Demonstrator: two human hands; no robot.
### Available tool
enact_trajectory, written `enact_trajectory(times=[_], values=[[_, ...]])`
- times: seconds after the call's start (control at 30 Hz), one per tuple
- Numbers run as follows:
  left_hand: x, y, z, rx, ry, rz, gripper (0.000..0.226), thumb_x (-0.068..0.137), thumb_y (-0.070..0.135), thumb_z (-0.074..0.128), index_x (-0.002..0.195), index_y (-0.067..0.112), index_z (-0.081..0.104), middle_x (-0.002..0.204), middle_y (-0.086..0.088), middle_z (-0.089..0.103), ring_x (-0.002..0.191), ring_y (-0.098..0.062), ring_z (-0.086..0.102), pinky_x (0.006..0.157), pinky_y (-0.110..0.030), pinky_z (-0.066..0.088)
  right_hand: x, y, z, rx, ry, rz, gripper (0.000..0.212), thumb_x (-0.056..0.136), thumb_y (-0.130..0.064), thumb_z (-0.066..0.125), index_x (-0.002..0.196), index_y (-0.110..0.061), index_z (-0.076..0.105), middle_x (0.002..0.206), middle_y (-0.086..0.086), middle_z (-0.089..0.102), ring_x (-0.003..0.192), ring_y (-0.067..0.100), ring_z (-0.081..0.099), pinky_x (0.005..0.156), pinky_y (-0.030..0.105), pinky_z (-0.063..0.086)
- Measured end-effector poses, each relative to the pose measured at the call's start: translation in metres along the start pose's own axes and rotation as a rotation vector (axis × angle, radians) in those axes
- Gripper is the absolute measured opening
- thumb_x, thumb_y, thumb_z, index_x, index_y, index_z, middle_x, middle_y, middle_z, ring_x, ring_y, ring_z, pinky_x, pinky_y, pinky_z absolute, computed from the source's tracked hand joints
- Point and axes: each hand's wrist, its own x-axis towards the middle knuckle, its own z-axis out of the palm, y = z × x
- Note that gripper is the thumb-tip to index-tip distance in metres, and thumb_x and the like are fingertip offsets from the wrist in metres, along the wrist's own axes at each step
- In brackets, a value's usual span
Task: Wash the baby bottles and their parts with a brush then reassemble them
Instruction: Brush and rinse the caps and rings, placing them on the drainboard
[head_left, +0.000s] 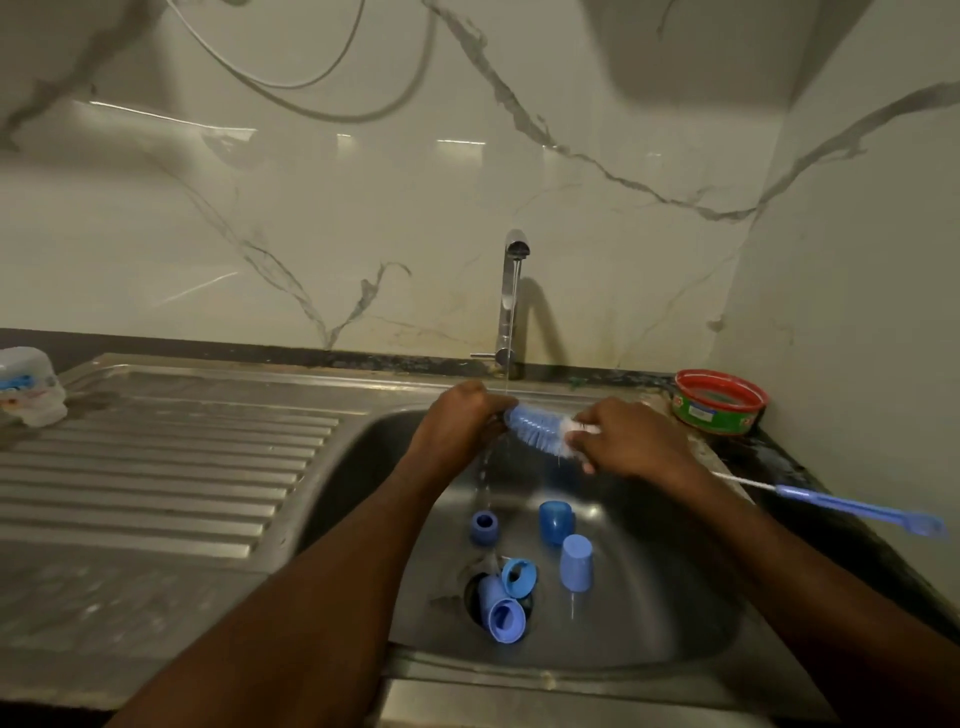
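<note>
Head view, items listed left to right.

Clear plastic container: far left edge of the counter, beside the ribbed draining board. Contents not legible.

Left hand: over the back of the sink, fingers curled around the tip end of the bottle brush. Whether it also holds a small part is hidden.

Tap: running; a thin stream falls onto the brush between the two hands.

Bottle brush: blue bristle head held roughly level under the stream, white neck at its right end. Bristles judged soft and springy, wet and likely slick; best held at the stiff neck or handle, not the bristles.

Bottle parts, all on the sink floor, below and apart from the hands:
- blue collar ring, upright;
- blue cap, just right of it;
- pale blue cap, open end down;
- light blue ring and blue tube-shaped piece, touching, lying on the drain.
All judged light, rigid plastic, slippery when wet; grip by the outer wall. No bottle body can be made out.

Right hand: fingers pinch the brush's white neck.

Red-rimmed green tub: back right counter corner.

Thin blue-handled brush: lies on the right counter, untouched.
</note>
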Motion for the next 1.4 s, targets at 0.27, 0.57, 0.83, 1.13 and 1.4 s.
enact_trajectory(times=[0.27, 0.57, 0.83, 1.13, 1.4], values=[[0.006, 0.008, 0.017, 0.047, -0.183, -0.046, 0.035, 0.099, 0.031, 0.063, 0.131, 0.019, 0.06, 0.129, -0.006, 0.065, 0.116, -0.017, 0.06, 0.103, -0.033, 0.047, -0.002, 0.024, 0.006, -0.283, 0.102, -0.248, 0.057, 0.09, -0.06, 0.062, 0.136, -0.028, 0.051, 0.126, -0.001, 0.063, 0.105, 0.02, 0.062, 0.085, 0.035, 0.049], [-0.002, -0.009, -0.003, -0.036, -0.188, -0.065, 0.028, 0.096, 0.031, 0.068, 0.122, 0.022, 0.07, 0.117, 0.0, 0.073, 0.104, -0.011, 0.066, 0.096, -0.032, 0.053, 0.002, 0.006, 0.015, -0.728, 0.313, -0.478, 0.033, 0.096, -0.051, 0.06, 0.121, -0.031, 0.058, 0.104, 0.0, 0.07, 0.088, 0.018, 0.067, 0.071, 0.033, 0.051], [0.006, 0.007, -0.003, -0.032, -0.064, 0.042, 0.031, 0.095, 0.023, 0.07, 0.126, 0.018, 0.068, 0.12, -0.006, 0.071, 0.109, -0.017, 0.065, 0.095, -0.022, 0.041, 0.001, 0.02, -0.011, 0.578, -0.198, 0.254, 0.032, 0.099, -0.039, 0.061, 0.112, -0.01, 0.066, 0.072, -0.001, 0.074, 0.053, 0.01, 0.064, 0.049, 0.022, 0.048], [-0.002, -0.007, -0.004, -0.194, -0.189, -0.049, 0.028, 0.095, 0.027, 0.07, 0.122, 0.021, 0.068, 0.116, 0.001, 0.072, 0.103, -0.002, 0.063, 0.095, -0.027, 0.053, 0.004, 0.013, 0.013, -0.645, 0.277, -0.409, 0.054, 0.094, -0.057, 0.057, 0.139, -0.031, 0.044, 0.128, 0.003, 0.059, 0.101, 0.024, 0.064, 0.077, 0.038, 0.054], [0.003, 0.006, -0.004, 0.001, 0.033, 0.069, 0.022, 0.092, 0.025, 0.073, 0.113, 0.017, 0.073, 0.104, -0.007, 0.074, 0.095, -0.019, 0.067, 0.083, -0.024, 0.042, 0.004, -0.005, 0.0, 0.476, -0.241, 0.299, 0.027, 0.102, -0.04, 0.055, 0.103, -0.014, 0.062, 0.093, 0.008, 0.069, 0.08, 0.018, 0.064, 0.064, 0.027, 0.051]])
